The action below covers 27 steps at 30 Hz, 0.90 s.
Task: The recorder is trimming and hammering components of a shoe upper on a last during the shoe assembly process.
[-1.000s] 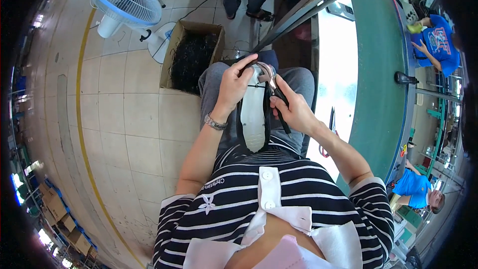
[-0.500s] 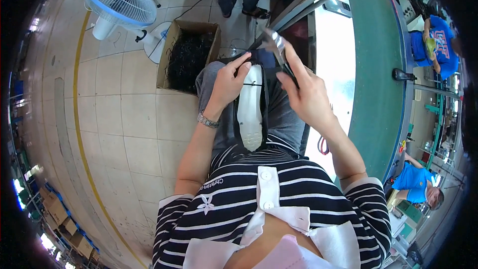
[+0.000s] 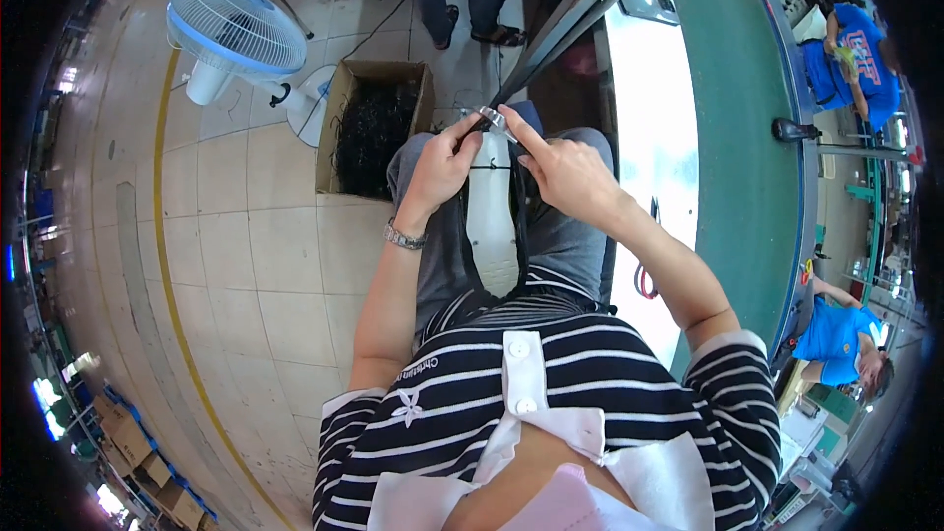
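A long white shoe last (image 3: 491, 221), bottom side up, lies across my lap with black shoe-upper material along its edges. A thin black cord crosses it near the far end. My left hand (image 3: 444, 169) is closed at that far end, thumb and fingers pinching the dark edge of the upper. My right hand (image 3: 570, 172) is wrapped round metal pliers (image 3: 494, 118), its index finger stretched along them. The jaws meet the far tip of the work, close to my left fingertips. The handles are mostly hidden under my right palm.
An open cardboard box (image 3: 421, 128) of black scraps stands at the far left, beside a white-blue fan (image 3: 236, 29). Along my right run a white worktop (image 3: 649, 128) and a green conveyor belt (image 3: 742, 138). One person stands ahead; others in blue are at far right.
My right hand has come down and to the left, bringing the pliers from above onto the far end of the shoe. My left hand stays at the edge.
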Available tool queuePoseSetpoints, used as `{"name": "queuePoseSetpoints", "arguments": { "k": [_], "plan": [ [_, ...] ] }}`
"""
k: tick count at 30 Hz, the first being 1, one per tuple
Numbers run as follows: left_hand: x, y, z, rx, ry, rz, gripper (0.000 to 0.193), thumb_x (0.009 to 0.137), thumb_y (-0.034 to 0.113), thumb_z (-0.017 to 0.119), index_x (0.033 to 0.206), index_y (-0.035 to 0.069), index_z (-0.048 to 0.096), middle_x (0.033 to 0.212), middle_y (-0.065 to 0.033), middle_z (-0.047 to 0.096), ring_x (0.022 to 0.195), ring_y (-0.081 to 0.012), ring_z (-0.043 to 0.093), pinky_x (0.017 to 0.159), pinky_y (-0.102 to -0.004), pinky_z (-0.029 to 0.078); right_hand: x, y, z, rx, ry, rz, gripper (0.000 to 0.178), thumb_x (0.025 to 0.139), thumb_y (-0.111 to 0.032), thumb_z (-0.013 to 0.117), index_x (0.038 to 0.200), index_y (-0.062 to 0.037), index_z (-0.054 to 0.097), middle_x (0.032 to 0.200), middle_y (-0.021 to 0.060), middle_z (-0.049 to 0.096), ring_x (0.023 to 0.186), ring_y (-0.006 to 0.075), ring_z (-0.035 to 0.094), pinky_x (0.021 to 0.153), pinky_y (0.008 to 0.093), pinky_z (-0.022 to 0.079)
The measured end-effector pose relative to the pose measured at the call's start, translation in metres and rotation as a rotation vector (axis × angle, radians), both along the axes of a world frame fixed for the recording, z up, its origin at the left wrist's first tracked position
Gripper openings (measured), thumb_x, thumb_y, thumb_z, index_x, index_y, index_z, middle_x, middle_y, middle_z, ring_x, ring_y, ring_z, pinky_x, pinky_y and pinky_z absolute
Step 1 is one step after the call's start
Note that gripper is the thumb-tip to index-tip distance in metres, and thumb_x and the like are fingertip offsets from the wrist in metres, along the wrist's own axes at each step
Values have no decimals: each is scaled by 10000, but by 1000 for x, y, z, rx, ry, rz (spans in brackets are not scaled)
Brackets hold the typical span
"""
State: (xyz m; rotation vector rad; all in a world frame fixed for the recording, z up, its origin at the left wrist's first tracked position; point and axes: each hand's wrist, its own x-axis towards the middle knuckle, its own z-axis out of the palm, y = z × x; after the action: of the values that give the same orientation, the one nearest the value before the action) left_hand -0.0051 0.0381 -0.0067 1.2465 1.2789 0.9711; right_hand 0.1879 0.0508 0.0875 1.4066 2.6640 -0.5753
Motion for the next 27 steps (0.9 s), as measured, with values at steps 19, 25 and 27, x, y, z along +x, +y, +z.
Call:
{"name": "queuePoseSetpoints", "arguments": {
  "k": [19, 25, 27],
  "plan": [
    [-13, 6, -3, -135, -192, -154, 454, 911, 71, 541, 1360, 29, 497, 1072, 1, 595, 903, -61, 511, 826, -200, 413, 0, -7, -15, 68, 118, -60, 717, 900, -110, 533, 1507, -189, 160, 675, 199, 643, 603, 341, 651, 487, 429, 501],
    [-8, 6, 6, -97, -286, -155, 468, 908, 98, 505, 1369, 22, 485, 1088, 13, 577, 921, -66, 506, 859, -200, 392, 2, -21, 1, 304, 526, -187, 733, 896, -134, 545, 1510, -174, 147, 706, 188, 657, 614, 362, 646, 540, 460, 502],
    [-8, 5, 4, -83, -285, -166, 461, 918, 118, 487, 1369, 21, 485, 1126, 5, 584, 965, -71, 521, 886, -209, 393, -1, -16, -8, 187, 328, -171, 734, 898, -134, 547, 1510, -177, 145, 707, 186, 658, 611, 353, 649, 537, 452, 507]
  ]
}}
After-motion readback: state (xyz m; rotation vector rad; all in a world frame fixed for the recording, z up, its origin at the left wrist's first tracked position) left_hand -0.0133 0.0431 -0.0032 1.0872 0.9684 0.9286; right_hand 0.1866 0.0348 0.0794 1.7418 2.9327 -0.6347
